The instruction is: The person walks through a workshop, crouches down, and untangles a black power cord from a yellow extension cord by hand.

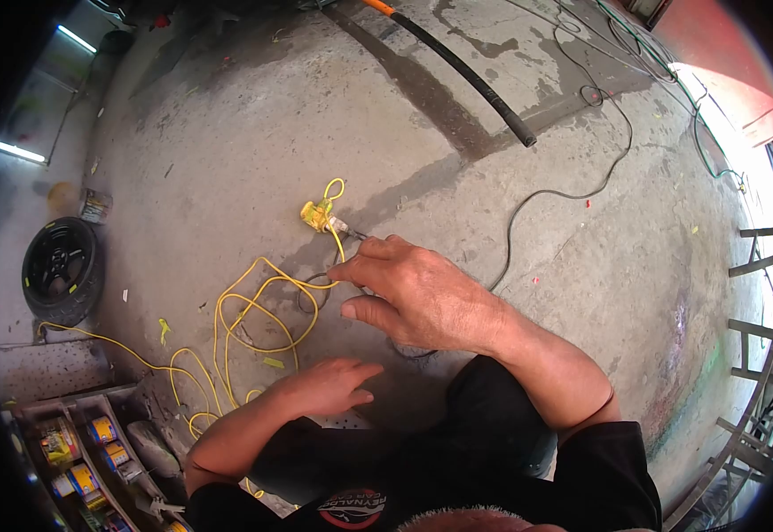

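My right hand (426,293) hangs over the concrete floor, thumb apart from slightly bent fingers, and no object shows between them. Just beyond its fingertips lies a yellow multi-outlet connector (315,215) with a loop on top and a pale plug (338,225) pushed in. A thin yellow extension cord (264,259) spreads in loose loops to the left. From the plug side, a dark cord (572,194) passes under my right hand and runs off to the upper right. Nearer my body, my left hand (333,386) is held with fingers stretched out and nothing visible in it.
A black hose-like bar (466,71) with an orange section lies ahead. At left a wheel (62,270) leans by the wall, above a metal rack (71,408) of small boxes. Metal brackets (763,332) stick out at right. Green hose (692,102) and cables lie upper right.
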`<state>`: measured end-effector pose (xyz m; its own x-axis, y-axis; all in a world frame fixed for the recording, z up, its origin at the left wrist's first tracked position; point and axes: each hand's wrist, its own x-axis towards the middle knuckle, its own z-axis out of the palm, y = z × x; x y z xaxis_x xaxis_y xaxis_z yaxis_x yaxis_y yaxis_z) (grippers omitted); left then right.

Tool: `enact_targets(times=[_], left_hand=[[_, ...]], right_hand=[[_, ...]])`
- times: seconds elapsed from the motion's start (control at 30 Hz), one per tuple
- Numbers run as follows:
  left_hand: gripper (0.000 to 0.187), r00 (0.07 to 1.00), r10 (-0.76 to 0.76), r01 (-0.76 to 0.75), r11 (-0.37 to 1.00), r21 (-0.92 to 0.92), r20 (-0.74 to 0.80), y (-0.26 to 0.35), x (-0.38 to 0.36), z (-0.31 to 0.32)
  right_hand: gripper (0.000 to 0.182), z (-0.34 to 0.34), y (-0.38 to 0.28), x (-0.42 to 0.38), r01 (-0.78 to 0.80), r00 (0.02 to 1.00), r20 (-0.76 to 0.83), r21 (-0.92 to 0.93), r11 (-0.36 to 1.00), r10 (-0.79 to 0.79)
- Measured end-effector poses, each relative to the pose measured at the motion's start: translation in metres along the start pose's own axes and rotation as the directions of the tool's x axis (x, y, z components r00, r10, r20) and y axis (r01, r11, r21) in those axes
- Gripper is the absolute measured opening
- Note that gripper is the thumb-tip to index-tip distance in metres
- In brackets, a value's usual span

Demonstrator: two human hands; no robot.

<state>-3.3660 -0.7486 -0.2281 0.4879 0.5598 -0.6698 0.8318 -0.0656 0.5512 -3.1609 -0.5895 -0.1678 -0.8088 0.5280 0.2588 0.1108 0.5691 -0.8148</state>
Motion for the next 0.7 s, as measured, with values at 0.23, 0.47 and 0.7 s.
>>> enact_targets(times=[0.23,0.47,0.7], left_hand=[[0.054,0.989,0.017,-0.009,0.999,0.053,-0.145,-0.016,-0.005,-0.005],[0.051,0.992,0.062,-0.058,0.998,0.038,-0.112,-0.012,-0.003,-0.003],[0.058,0.999,0.012,-0.009,0.998,0.056,-0.049,-0.009,-0.003,-0.008]], right_hand=[[0.041,0.001,0.001,0.000,0.009,1.000,-0.006,0.001,1.000,-0.009],[0.041,0.000,0.000,0.001,-0.005,1.000,0.008,0.007,1.000,0.005],[0.040,0.000,0.000,0.002,-0.010,1.000,0.016,0.010,1.000,0.010]])
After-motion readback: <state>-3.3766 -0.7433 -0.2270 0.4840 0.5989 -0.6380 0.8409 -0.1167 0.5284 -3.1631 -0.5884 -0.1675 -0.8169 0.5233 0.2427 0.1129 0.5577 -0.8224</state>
